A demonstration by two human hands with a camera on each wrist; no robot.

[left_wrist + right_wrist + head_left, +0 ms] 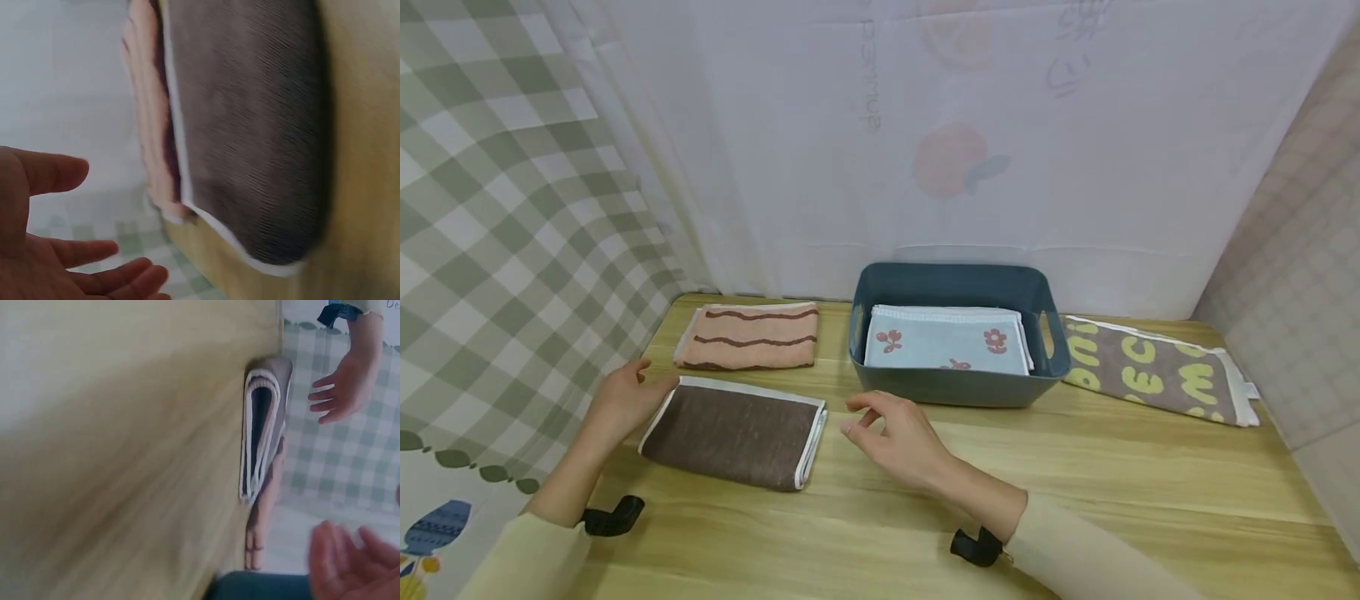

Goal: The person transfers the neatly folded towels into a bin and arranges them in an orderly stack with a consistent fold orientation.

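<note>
A folded brown towel point(733, 432) with white edging lies on the table between my two hands. My left hand point(625, 404) is by its far left corner. In the left wrist view the fingers point(94, 253) are spread and hold nothing, with the brown towel point(250, 125) beyond them. To the right of the towel hovers my right hand point(898, 437), its fingers loosely bent around nothing. The right wrist view shows the layered folded end of the brown towel point(259, 431), apart from the blurred right hand point(350, 562).
Behind the brown towel lies a folded peach towel point(756, 336) with wavy stripes. A blue-grey basket point(955, 390) holds a folded light blue towel point(940, 337). Right of it lies a grey-brown towel point(1150, 371) with yellow letters. Cloth curtains point(775, 167) enclose the wooden table point(1112, 475).
</note>
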